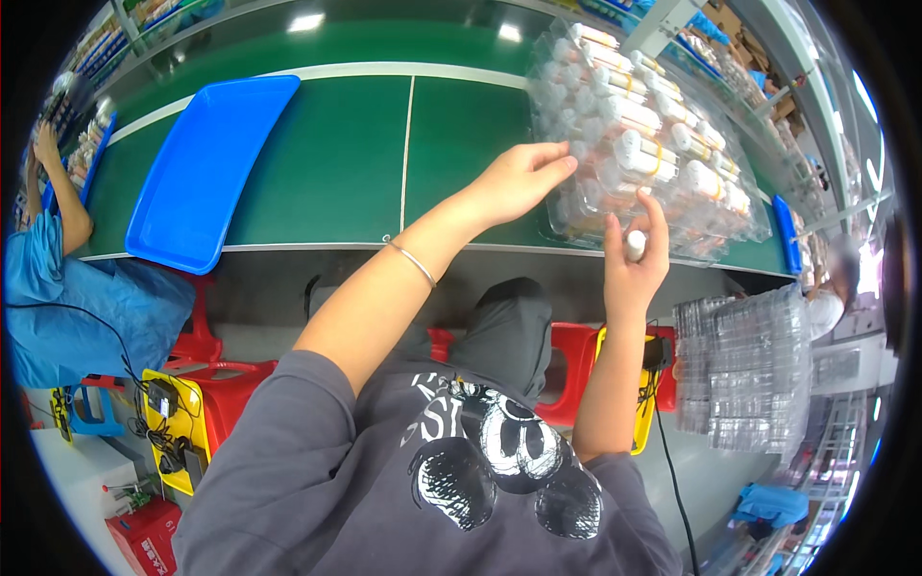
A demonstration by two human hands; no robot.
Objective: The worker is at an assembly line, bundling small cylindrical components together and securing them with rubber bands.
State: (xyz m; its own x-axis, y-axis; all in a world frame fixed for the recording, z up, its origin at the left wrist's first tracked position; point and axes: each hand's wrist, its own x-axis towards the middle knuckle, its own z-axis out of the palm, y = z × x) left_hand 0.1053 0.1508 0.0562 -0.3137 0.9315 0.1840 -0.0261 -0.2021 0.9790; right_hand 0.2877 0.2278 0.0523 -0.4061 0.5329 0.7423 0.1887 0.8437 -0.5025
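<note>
A stack of clear plastic trays (576,206) stands on the right part of the green table, its top filled with several white cylinders (645,156) that have yellow-orange bands. My left hand (519,182) is at the stack's left side, thumb and forefinger closed on a tray edge. Just in front of the stack is my right hand (639,274), with a small white cylinder (636,245) held in its curled fingers. Its thumb and forefinger point up toward the tray's near edge. Part of the held cylinder is hidden by the hand.
On the left of the green table (346,163) lies a blue tray (206,173). A co-worker in blue (77,298) sits at the far left. Stacked clear trays (744,370) stand right of my seat. Red stools (235,389) and black cables (173,432) are below the table.
</note>
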